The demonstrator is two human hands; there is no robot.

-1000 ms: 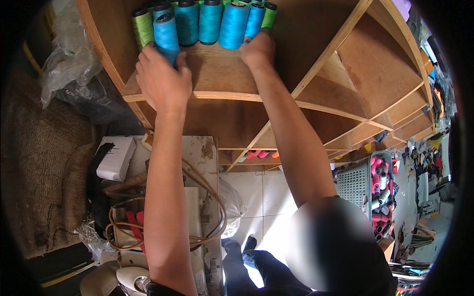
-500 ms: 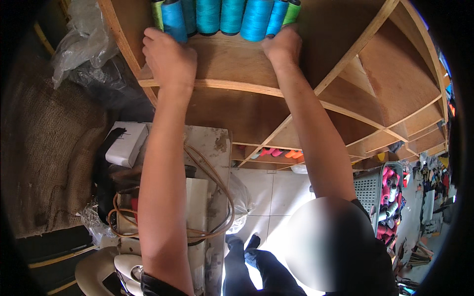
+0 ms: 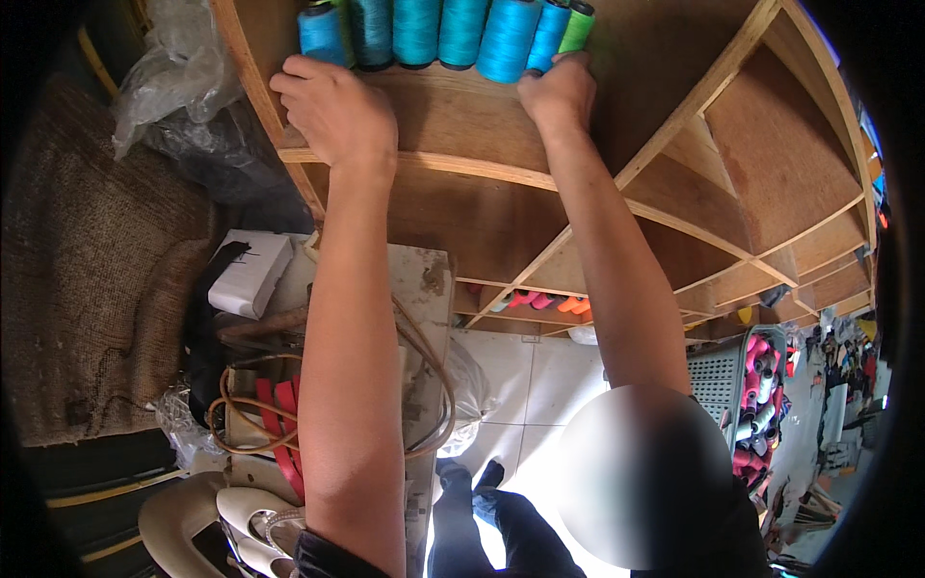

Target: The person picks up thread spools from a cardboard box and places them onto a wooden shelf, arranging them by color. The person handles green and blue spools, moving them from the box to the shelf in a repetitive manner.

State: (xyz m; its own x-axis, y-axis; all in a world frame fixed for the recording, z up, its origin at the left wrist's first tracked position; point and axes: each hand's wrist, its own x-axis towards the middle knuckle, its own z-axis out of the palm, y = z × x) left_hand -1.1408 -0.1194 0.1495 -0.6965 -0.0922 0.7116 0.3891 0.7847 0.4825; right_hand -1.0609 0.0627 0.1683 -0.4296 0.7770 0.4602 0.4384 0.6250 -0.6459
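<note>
A row of thread spools stands on the wooden shelf (image 3: 472, 120), mostly teal and bright blue with some green. At the row's left end, my left hand (image 3: 342, 111) is closed with bent fingers at the lower end of a blue spool (image 3: 322, 35). My right hand (image 3: 559, 94) is closed at the bottom of a slim blue spool (image 3: 547, 35), beside a green spool (image 3: 577, 29) at the right end. Several teal spools (image 3: 416, 31) stand between my hands. Both thumbs are partly hidden, as is whatever lies under my palms.
Wooden dividers (image 3: 703, 91) form compartments to the right. Below left is a worn table (image 3: 424, 275) with a white box (image 3: 251, 275), looped cable (image 3: 222, 409) and red strips (image 3: 279, 424). A grey crate (image 3: 718, 376) of spools stands lower right. Plastic sheeting (image 3: 183, 72) hangs at left.
The leftmost blue spool has shifted left and leans differently beside my left hand. My right hand stays at the row's right end. The whole view has shifted slightly.
</note>
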